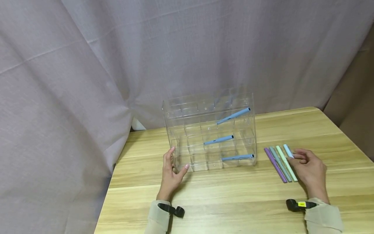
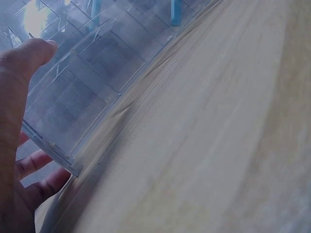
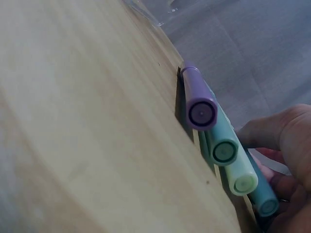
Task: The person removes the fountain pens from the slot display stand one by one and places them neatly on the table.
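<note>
A clear plastic rack with several compartments (image 1: 214, 146) stands on the table, three blue pens (image 1: 218, 140) lying slanted in it. My left hand (image 1: 170, 177) grips its lower left corner, thumb over the front and fingers round the side. In the left wrist view the rack's clear wall (image 2: 92, 92) lies between thumb and fingers. To the right, a purple pen (image 1: 275, 165), a grey-green pen (image 1: 280, 164) and a pale green pen (image 1: 286, 163) lie side by side. My right hand (image 1: 311, 167) pinches the light blue pen (image 1: 287, 150) at the row's right end, partly covering it.
The wooden table (image 1: 228, 201) carries the rack and pens. A grey curtain (image 1: 190, 58) hangs right behind the rack and down the table's left side. Dark wrist straps with cameras sit on both sleeves.
</note>
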Tool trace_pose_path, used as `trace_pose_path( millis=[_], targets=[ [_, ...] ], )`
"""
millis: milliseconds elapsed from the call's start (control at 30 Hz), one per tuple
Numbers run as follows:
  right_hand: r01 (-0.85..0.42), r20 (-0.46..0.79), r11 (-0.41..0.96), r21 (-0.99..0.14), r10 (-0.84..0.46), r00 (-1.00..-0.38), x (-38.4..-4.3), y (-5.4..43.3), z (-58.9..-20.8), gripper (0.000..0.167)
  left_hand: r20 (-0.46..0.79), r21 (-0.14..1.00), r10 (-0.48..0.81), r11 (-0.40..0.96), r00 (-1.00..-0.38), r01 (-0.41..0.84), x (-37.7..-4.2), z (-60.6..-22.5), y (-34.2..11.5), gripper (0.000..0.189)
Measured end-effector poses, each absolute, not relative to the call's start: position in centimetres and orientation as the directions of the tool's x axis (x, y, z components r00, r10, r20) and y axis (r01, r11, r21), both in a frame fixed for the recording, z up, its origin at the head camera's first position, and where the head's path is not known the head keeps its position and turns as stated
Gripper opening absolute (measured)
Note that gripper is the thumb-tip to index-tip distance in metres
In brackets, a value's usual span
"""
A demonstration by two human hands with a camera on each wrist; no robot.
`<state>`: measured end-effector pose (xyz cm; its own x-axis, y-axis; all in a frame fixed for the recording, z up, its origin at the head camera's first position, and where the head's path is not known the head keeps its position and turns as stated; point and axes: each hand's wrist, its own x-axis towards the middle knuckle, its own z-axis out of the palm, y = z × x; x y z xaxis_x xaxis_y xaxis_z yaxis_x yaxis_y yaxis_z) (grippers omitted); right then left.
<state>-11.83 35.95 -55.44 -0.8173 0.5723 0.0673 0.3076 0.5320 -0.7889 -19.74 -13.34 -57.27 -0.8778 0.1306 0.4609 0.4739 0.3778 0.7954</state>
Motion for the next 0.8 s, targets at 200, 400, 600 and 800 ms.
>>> trace_pose_path(
  millis=[200, 400, 600, 800],
  targets=[
    [0.298, 0.087, 0.564, -0.771, 0.556, -0.827, -11.75, 35.99, -55.43, 0.047, 0.454, 0.799, 0.127, 0.379, -0.882, 0.467, -19.61, -57.08, -13.28, 0.092],
    [0.35, 0.086, 0.545, -0.762, 0.621, -0.779, -11.78, 35.67, -55.16, 0.039, 0.451, 0.802, 0.124, 0.378, -0.884, 0.462, -19.61, -57.06, -13.26, 0.092],
    [0.378, 0.072, 0.532, -0.758, 0.644, -0.761, -11.88, 35.61, -55.14, 0.037, 0.456, 0.8, 0.125, 0.377, -0.881, 0.468, -19.6, -57.13, -13.27, 0.092],
    [0.373, 0.065, 0.534, -0.758, 0.631, -0.773, -11.95, 35.78, -55.26, 0.038, 0.468, 0.791, 0.13, 0.379, -0.874, 0.48, -19.65, -57.22, -13.28, 0.091]
  ],
)
